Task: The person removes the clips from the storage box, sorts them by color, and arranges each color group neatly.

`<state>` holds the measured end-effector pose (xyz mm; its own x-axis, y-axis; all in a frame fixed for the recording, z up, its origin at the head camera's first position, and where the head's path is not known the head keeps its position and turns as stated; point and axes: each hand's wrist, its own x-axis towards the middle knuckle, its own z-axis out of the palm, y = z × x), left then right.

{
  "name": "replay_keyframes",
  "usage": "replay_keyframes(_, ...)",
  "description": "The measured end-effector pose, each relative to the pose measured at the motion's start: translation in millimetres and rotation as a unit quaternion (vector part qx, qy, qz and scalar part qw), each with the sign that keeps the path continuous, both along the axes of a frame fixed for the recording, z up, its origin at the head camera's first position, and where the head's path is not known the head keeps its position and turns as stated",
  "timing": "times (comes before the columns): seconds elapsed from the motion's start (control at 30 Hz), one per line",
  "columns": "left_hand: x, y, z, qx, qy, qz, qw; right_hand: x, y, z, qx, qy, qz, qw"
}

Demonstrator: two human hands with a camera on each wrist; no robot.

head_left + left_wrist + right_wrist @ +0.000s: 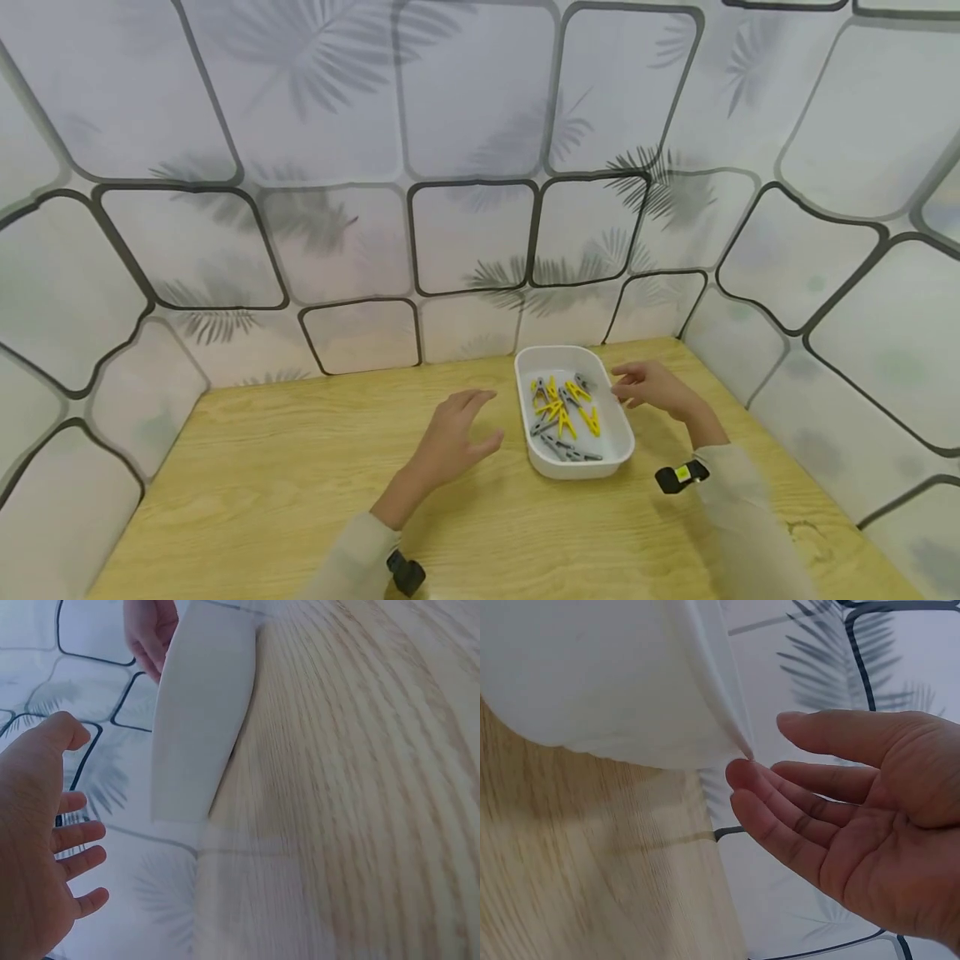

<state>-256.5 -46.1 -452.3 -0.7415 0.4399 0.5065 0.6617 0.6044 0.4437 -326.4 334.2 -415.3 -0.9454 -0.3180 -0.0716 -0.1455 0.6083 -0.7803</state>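
Observation:
A white plastic tray (pixel 577 471) holds several yellow clothespins (pixel 591 421) and grey clothespins (pixel 551 446) in a loose heap. My left hand (pixel 452 437) hovers to the left of it, thumb and fingers spread apart with nothing between them. In the left wrist view, a gap shows between those fingers and the tray's white side (pixel 199 712). My right hand (pixel 656 390) is at the tray's right edge, its fingers loosely bent. In the right wrist view, the fingertips (pixel 742 776) are right at the rim, with the thumb held away from it.
The tray stands on a wood-grain table (pixel 300 467), toward its back right. Fabric-like walls (pixel 480 233) with dark outlines and leaf prints rise behind the table and on both sides. Each wrist bears a small black device (pixel 406 573).

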Motion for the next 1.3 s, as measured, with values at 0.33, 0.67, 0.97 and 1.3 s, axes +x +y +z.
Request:
replay_keyframes(0.33,-10.5,22,8.4,-0.016,0.003,-0.006,0.9999,-9.8,-9,-8.9,-0.032,0.004,0.005,0.999)
replay_keyframes(0.67,-25.6,44,9.1,-0.060,0.043,0.000,0.9973,-13.7,-15,-15.2,-0.040,0.009,0.003,0.999)
replay_keyframes(0.97,-44.1,64,21.5,-0.100,0.019,0.049,0.9936,-7.0,-18,-11.7,-0.028,0.010,0.001,1.000)
replay_keyframes(1.3,-71.7,78,13.4,-0.191,-0.040,0.129,0.9723,-5.9,-21,-12.2,-0.018,0.011,-0.011,1.000)
